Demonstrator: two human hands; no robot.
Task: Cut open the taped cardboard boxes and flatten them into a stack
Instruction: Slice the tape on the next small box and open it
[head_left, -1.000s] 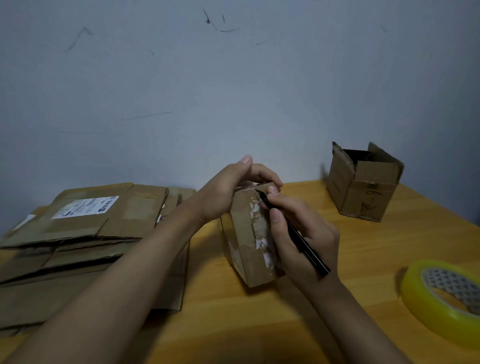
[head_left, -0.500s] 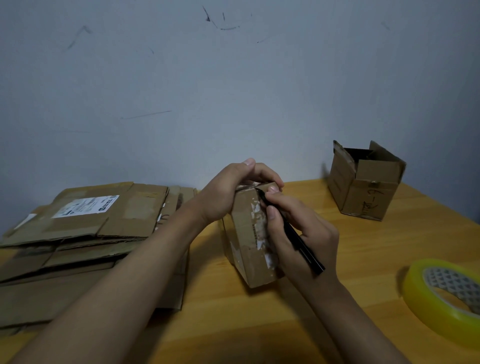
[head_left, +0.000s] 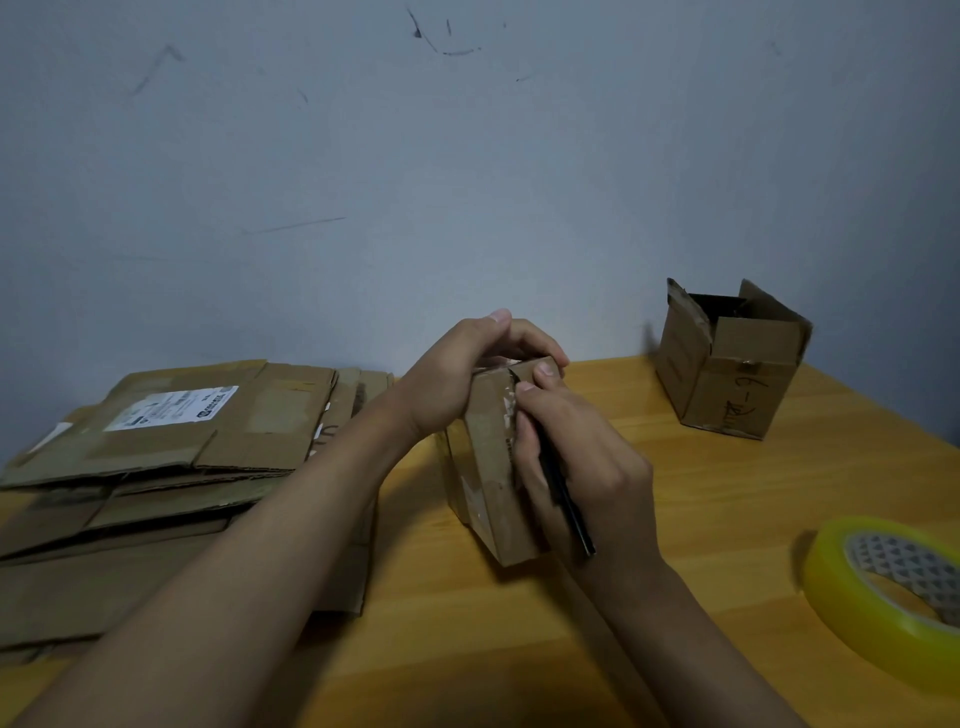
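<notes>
Small box (head_left: 491, 467) mid-surface (head_left: 675, 519), tilted on a bottom edge. Left hand (head_left: 457, 379) curled over its top; right hand (head_left: 582, 467) grips black cutter (head_left: 566, 499), tip at top seam. Flattened stack (head_left: 156, 467) at left edge.

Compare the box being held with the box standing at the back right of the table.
The held box is closed and tilted, gripped by the left hand; the back box stands alone with its top flaps open. The held box shows torn white tape; the back box bears dark handwriting. Both are small brown cardboard.
</notes>
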